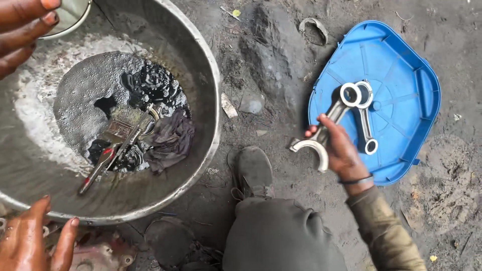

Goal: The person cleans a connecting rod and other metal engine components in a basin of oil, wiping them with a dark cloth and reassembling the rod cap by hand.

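Note:
My right hand point(342, 150) grips a steel connecting rod point(329, 125) by its shank. The rod's ring end lies over the blue plastic lid point(401, 65) and its open half-round end points toward the dirt. A second connecting rod point(365, 120) lies on the lid beside it. My left hand is not in view. Two other wet hands show at the left edge, apparently another person's. One hand point(22, 30) is by a small metal bowl point(68, 15), and the other hand point(37, 238) rests at the rim of the large metal basin point(213, 90).
The basin holds dark, foamy liquid, a dark rag point(170, 140), pliers with red handles point(108, 155) and a small metal part. My shoe point(253, 170) and knee point(278, 236) sit between basin and lid on oily, dirty ground. Rusty metal scraps point(100, 253) lie at the bottom left.

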